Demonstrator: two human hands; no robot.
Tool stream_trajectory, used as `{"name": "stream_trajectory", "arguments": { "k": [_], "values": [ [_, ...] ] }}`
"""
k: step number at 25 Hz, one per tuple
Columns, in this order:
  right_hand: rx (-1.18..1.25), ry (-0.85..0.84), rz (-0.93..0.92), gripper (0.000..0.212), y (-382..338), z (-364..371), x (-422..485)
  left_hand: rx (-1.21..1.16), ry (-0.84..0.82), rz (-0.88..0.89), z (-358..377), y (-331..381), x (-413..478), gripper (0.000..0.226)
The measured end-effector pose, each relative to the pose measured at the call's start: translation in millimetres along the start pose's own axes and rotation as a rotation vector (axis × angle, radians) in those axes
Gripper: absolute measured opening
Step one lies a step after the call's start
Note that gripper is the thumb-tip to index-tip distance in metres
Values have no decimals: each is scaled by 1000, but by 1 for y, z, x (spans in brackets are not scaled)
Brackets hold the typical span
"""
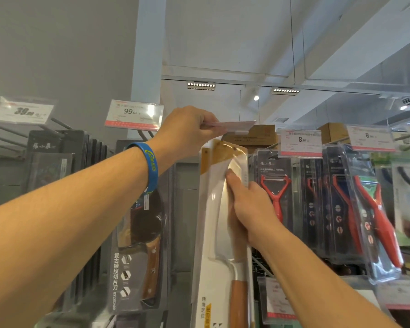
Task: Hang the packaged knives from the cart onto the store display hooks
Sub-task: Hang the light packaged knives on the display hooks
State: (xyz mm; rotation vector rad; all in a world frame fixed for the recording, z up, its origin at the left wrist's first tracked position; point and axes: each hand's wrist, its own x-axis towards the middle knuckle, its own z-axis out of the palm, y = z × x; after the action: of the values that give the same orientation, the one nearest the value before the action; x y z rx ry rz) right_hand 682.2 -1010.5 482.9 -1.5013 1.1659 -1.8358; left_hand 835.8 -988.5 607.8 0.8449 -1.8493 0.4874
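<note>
Two hands work at one wall of hanging packs. Far left: a row of dark packs point(57, 185) under a tag marked 39 point(21, 112), their contents too dim to tell. Next: a dark cleaver pack point(137, 245) holding a blade with a brown wooden handle, below a tag marked 99 point(134, 114). Left hand point(187, 131), with a blue wristband point(149, 169) on the wrist, is raised, thumb and fingers pinching a lifted tag point(232, 125) tipped up flat. Centre: the white knife pack point(213, 233) stands upright, its clear window holding a broad steel blade, wooden handle downward. Its top edge sits just under the lifted tag; whether it is on a hook cannot be told. Right hand point(249, 204) grips this pack, curled round its right edge with the thumb on the front. Right: clear peeler packs point(275, 197), each holding a red Y-shaped peeler, under a tag marked 8.90 point(300, 143). Behind them are cardboard boxes point(258, 136).
</note>
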Motion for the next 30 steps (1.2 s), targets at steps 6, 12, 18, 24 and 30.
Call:
{"name": "stream_trajectory", "arguments": {
  "k": [6, 12, 18, 24, 30],
  "values": [
    [-55, 29, -9, 47, -4, -18, 2, -20, -3, -3, 3, 3, 6, 26],
    [-156, 5, -99, 44, -6, -6, 0, -6, -4, -15, 1, 3, 4, 30],
    [-232, -8, -170, 41, -6, 0, -2, -28, -2, -11, 3, 5, 2, 26],
    [-144, -13, -98, 40, -12, 6, 3, 15, -5, -10, 0, 2, -1, 30],
    [-49, -52, 23, 49, -14, 3, 1, -29, 25, 18, 5, 0, -2, 27]
  ]
}}
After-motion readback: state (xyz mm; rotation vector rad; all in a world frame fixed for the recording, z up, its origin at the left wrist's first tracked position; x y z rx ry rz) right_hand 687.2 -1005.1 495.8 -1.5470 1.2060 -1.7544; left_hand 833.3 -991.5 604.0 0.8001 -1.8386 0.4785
